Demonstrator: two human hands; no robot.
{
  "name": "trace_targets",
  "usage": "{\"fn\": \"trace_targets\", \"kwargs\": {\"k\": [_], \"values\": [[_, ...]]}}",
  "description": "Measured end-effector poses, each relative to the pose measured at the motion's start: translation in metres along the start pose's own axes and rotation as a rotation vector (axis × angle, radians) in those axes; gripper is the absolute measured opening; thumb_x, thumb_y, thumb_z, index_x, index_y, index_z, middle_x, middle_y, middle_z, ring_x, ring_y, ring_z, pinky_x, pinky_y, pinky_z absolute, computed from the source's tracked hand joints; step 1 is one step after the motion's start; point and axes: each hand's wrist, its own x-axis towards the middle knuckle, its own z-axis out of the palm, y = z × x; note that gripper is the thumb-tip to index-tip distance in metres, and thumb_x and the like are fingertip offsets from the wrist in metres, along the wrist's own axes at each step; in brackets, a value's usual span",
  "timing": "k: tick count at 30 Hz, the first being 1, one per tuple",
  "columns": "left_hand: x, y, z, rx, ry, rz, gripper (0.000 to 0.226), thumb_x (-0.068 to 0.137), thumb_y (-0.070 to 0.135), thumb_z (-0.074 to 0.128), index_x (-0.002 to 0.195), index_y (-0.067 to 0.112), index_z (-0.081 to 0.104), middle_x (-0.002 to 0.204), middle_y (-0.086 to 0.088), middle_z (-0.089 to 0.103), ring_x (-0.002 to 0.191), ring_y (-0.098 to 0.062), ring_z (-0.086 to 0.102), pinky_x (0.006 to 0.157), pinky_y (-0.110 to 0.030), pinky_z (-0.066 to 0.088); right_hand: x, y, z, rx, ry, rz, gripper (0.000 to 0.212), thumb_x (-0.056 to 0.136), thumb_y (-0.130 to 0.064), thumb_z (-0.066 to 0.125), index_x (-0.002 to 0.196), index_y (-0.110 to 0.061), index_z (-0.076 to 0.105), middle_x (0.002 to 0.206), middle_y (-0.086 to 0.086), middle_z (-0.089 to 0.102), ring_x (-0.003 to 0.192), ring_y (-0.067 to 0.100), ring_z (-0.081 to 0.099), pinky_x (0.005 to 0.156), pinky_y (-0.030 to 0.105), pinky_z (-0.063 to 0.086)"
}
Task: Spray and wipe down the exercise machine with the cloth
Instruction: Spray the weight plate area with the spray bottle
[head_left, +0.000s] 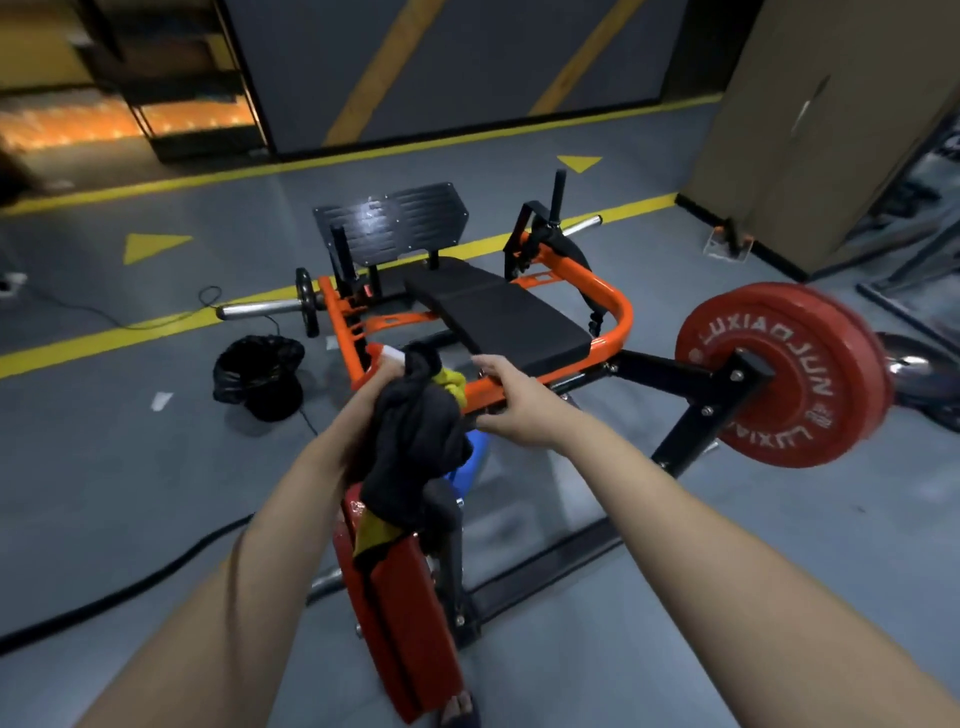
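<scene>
Cloth (415, 436) dark grey with yellow patches; frame (613, 312) bright orange; pad (509, 317) plain black; footplate (395, 223) black, ribbed with fine lines; plate (779, 374) red with white lettering; floor (156, 467) grey with yellow stripes and triangles; bag (260, 374) glossy black

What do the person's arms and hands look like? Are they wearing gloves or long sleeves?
No gloves or sleeves show. Both forearms are bare to the picture's edge, and the left hand and right hand are bare too. No watch or bracelet shows. A dark grey cloth hides part of the left hand.
</scene>
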Motion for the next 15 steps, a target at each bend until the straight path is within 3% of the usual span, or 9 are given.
{"fn": "trace_targets", "kwargs": {"k": [2, 4, 5, 6, 7, 9, 12, 14, 15], "values": [[0.009, 0.001, 0.014, -0.003, -0.064, -0.008, 0.053, 0.103, 0.05, 0.046, 0.079, 0.012, 0.074, 0.081, -0.009, 0.072, 0.069, -0.017, 0.072, 0.063, -0.022, 0.058, 0.009, 0.005, 0.006, -0.04, -0.029, -0.002, 0.099, 0.078, -0.027, 0.08, 0.159, -0.036, 0.023, 0.155, 0.003, 0.046, 0.141, 0.028, 0.043, 0.114, 0.042, 0.04], [0.022, -0.001, 0.03, 0.007, -0.115, -0.031, 0.053, 0.105, 0.048, 0.042, 0.076, 0.014, 0.07, 0.075, -0.007, 0.068, 0.064, -0.016, 0.068, 0.063, -0.023, 0.057, 0.026, 0.017, 0.009, -0.094, 0.0, -0.064, 0.092, 0.076, -0.032, 0.077, 0.157, -0.03, 0.034, 0.144, -0.002, 0.057, 0.13, 0.021, 0.053, 0.108, 0.032, 0.047], [0.025, 0.0, 0.04, 0.039, -0.118, -0.058, 0.051, 0.105, 0.05, 0.042, 0.079, 0.013, 0.067, 0.074, -0.008, 0.067, 0.065, -0.017, 0.067, 0.067, -0.024, 0.056, 0.032, 0.017, 0.007, -0.26, 0.037, -0.154, 0.069, 0.082, -0.032, 0.073, 0.146, -0.021, 0.049, 0.127, -0.002, 0.064, 0.115, 0.018, 0.059, 0.096, 0.021, 0.051], [0.03, 0.002, 0.048, 0.059, -0.144, -0.089, 0.048, 0.103, 0.052, 0.043, 0.082, 0.014, 0.062, 0.073, -0.008, 0.064, 0.065, -0.017, 0.066, 0.07, -0.027, 0.054, 0.038, 0.012, 0.001, -0.172, 0.013, -0.113, 0.035, 0.092, -0.026, 0.067, 0.123, -0.011, 0.063, 0.103, -0.001, 0.067, 0.096, 0.015, 0.061, 0.078, 0.013, 0.051], [0.035, 0.006, 0.055, 0.096, -0.165, -0.128, 0.047, 0.103, 0.054, 0.044, 0.081, 0.016, 0.058, 0.07, -0.006, 0.06, 0.063, -0.016, 0.062, 0.069, -0.03, 0.05, 0.042, 0.014, -0.001, -0.007, -0.008, -0.092, 0.018, 0.1, -0.023, 0.057, 0.094, -0.01, 0.067, 0.079, 0.001, 0.066, 0.077, 0.015, 0.06, 0.062, 0.014, 0.049], [0.051, 0.009, 0.063, 0.151, -0.213, -0.17, 0.045, 0.102, 0.052, 0.048, 0.072, 0.019, 0.054, 0.064, -0.002, 0.051, 0.058, -0.014, 0.055, 0.062, -0.03, 0.045, 0.053, 0.026, -0.008, 0.309, 0.089, 0.064, 0.039, 0.108, -0.017, 0.04, 0.071, -0.013, 0.056, 0.053, -0.001, 0.056, 0.066, 0.018, 0.05, 0.057, 0.023, 0.042], [0.076, 0.013, 0.075, 0.179, -0.218, -0.216, 0.046, 0.102, 0.04, 0.05, 0.059, 0.022, 0.048, 0.058, 0.002, 0.041, 0.05, -0.011, 0.045, 0.05, -0.024, 0.041, 0.059, 0.039, -0.009, 0.403, 0.17, 0.152, 0.038, 0.111, -0.022, 0.03, 0.077, -0.016, 0.045, 0.051, -0.002, 0.052, 0.071, 0.017, 0.041, 0.056, 0.02, 0.043], [0.089, 0.015, 0.084, 0.178, -0.22, -0.243, 0.042, 0.102, 0.042, 0.05, 0.065, 0.023, 0.045, 0.061, 0.003, 0.04, 0.051, -0.01, 0.044, 0.049, -0.021, 0.041, 0.065, 0.04, -0.016, 0.387, 0.184, 0.226, 0.037, 0.111, -0.022, 0.034, 0.076, -0.016, 0.047, 0.061, 0.001, 0.056, 0.07, 0.016, 0.046, 0.054, 0.019, 0.046], [0.095, 0.017, 0.089, 0.187, -0.217, -0.253, 0.039, 0.102, 0.046, 0.051, 0.071, 0.023, 0.045, 0.065, 0.002, 0.041, 0.055, -0.01, 0.046, 0.052, -0.022, 0.043, 0.069, 0.045, -0.017, 0.367, 0.182, 0.246, 0.034, 0.11, -0.012, 0.038, 0.078, -0.018, 0.047, 0.07, 0.0, 0.056, 0.071, 0.012, 0.048, 0.056, 0.018, 0.047]]}}
